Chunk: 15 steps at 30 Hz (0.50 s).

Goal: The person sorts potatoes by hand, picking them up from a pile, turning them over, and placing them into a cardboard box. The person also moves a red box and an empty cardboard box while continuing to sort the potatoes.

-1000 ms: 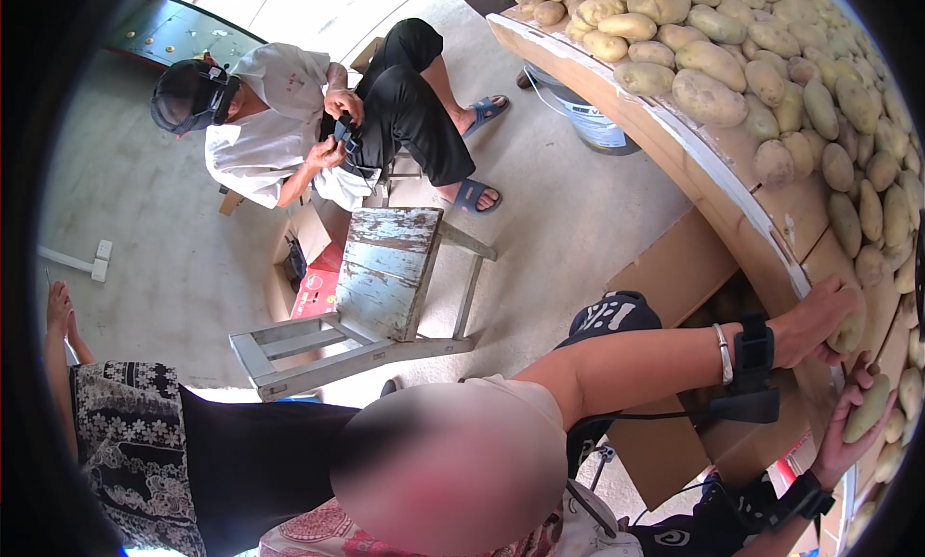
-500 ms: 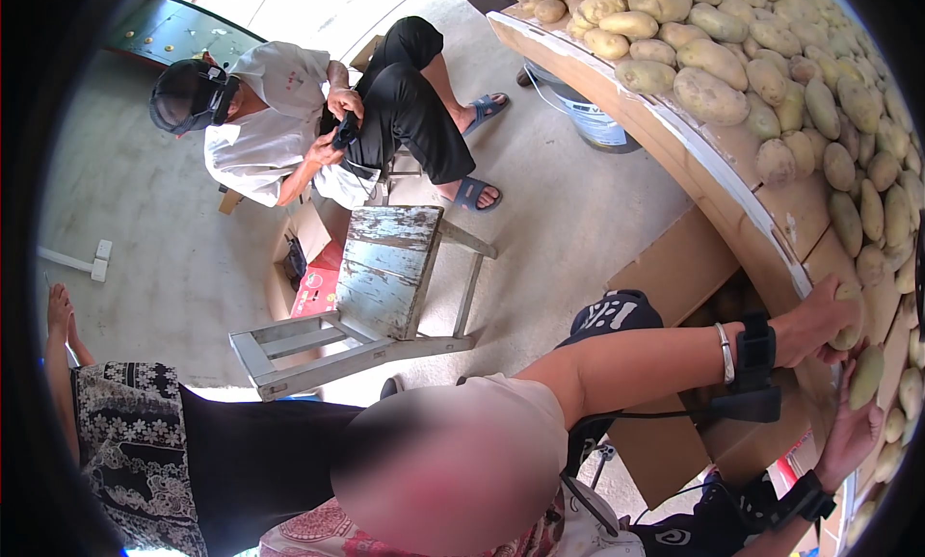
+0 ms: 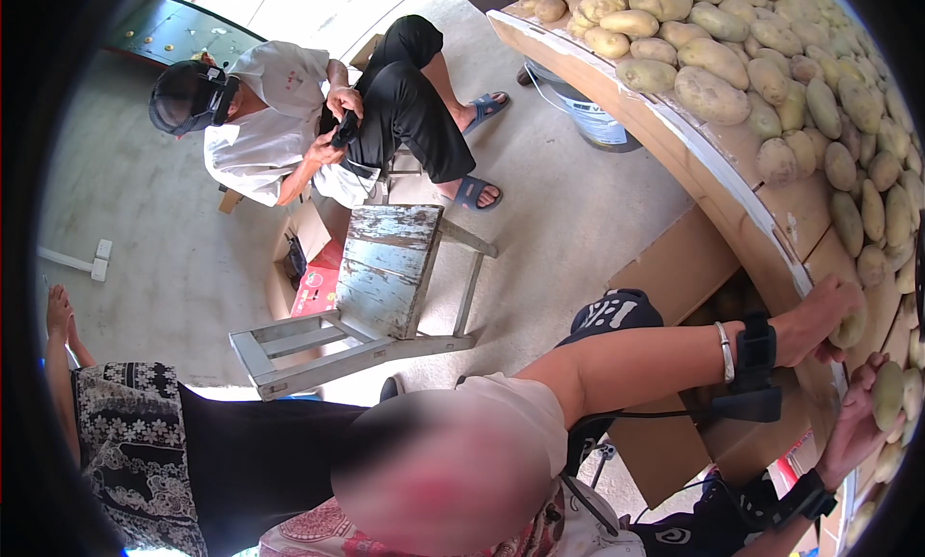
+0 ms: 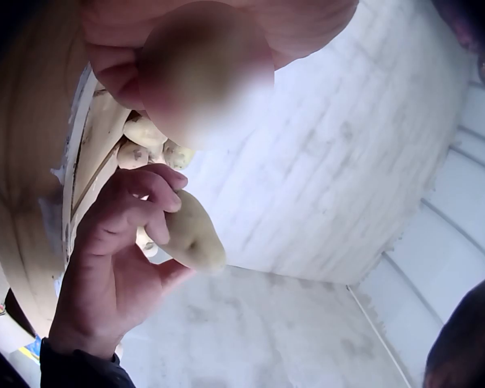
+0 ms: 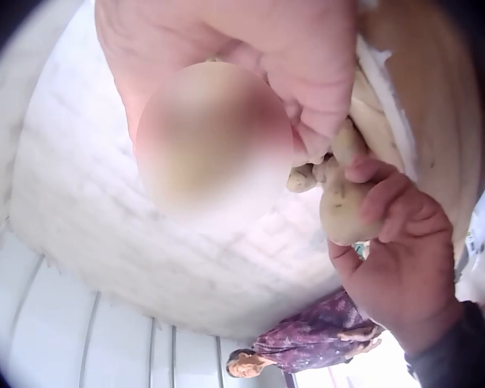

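At the right of the head view, my right hand (image 3: pixel 814 316) grips a pale potato (image 3: pixel 850 323) close over the boards, with the back of the hand uppermost. Just below it, my left hand (image 3: pixel 850 432) holds another potato (image 3: pixel 887 399) at its fingertips. From the left wrist view, the right hand (image 4: pixel 109 259) pinches its potato (image 4: pixel 196 234) between thumb and fingers. The right wrist view shows the left hand (image 5: pixel 404 267) with thumb and fingers around its potato (image 5: pixel 345 214). Blur covers the near potato in each wrist view.
Many potatoes (image 3: pixel 713 94) lie heaped on the wooden table (image 3: pixel 723 191), with a bucket (image 3: pixel 597 119) beside its edge. Cardboard boxes (image 3: pixel 665 268) stand underneath. Nearby are a worn wooden chair (image 3: pixel 390 258) and a seated person (image 3: pixel 270 123) handling a dark strap-like object.
My left hand has turned its potato and shifted it, first up towards the right hand, then right and slightly down. The right hand stays almost still, gripping its own potato.
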Each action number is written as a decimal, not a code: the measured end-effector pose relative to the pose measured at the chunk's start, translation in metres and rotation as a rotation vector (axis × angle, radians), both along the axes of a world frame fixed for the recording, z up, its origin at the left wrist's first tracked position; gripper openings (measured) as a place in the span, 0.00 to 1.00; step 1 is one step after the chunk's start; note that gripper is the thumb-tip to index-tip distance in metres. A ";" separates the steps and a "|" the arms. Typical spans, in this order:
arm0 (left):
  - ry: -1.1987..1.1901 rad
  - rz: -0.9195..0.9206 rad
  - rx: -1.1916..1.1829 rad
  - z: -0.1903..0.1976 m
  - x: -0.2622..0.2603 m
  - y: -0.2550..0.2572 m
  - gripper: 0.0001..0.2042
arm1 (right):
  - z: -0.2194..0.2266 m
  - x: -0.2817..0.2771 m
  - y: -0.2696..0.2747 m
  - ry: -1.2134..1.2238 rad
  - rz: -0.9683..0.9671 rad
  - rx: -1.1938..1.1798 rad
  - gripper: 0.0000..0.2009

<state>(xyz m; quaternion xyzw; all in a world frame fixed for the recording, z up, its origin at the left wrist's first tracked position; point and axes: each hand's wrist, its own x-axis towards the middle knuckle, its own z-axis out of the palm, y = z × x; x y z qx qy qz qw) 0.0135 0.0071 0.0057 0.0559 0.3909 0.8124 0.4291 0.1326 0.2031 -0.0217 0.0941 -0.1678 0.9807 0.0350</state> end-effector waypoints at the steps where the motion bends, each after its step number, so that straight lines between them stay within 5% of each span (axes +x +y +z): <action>1: -0.031 -0.055 0.018 -0.001 -0.003 -0.002 0.18 | -0.003 0.001 0.002 -0.014 0.026 -0.062 0.35; 3: -0.066 -0.115 0.041 -0.018 -0.006 -0.005 0.20 | -0.013 0.001 0.007 -0.032 0.048 -0.120 0.34; 4: 0.758 0.204 -0.106 -0.047 -0.007 -0.003 0.26 | -0.019 0.001 0.013 -0.093 0.033 -0.143 0.32; 6: 1.357 0.201 -0.135 -0.064 -0.004 -0.001 0.43 | -0.019 0.008 0.016 -0.111 -0.063 0.008 0.27; 7: 1.286 0.235 -0.268 -0.040 0.001 -0.013 0.34 | -0.002 0.003 -0.003 -0.167 0.001 -0.101 0.24; 8: 0.633 -0.042 0.089 -0.025 0.004 -0.009 0.33 | 0.014 -0.001 -0.021 -0.229 0.058 -0.214 0.22; 9: -0.118 -0.115 0.311 -0.009 0.007 -0.005 0.32 | 0.027 -0.008 -0.034 -0.351 -0.093 -0.147 0.22; 11: 0.240 0.084 0.001 0.010 0.002 -0.013 0.21 | 0.027 -0.014 -0.035 -0.415 -0.119 -0.125 0.25; 12: -0.218 -0.097 0.216 0.003 -0.014 -0.012 0.16 | 0.027 -0.018 -0.037 -0.424 -0.185 -0.045 0.24; 15: -0.117 -0.162 0.105 -0.002 -0.007 -0.009 0.17 | 0.031 -0.008 -0.042 -0.425 -0.274 0.006 0.21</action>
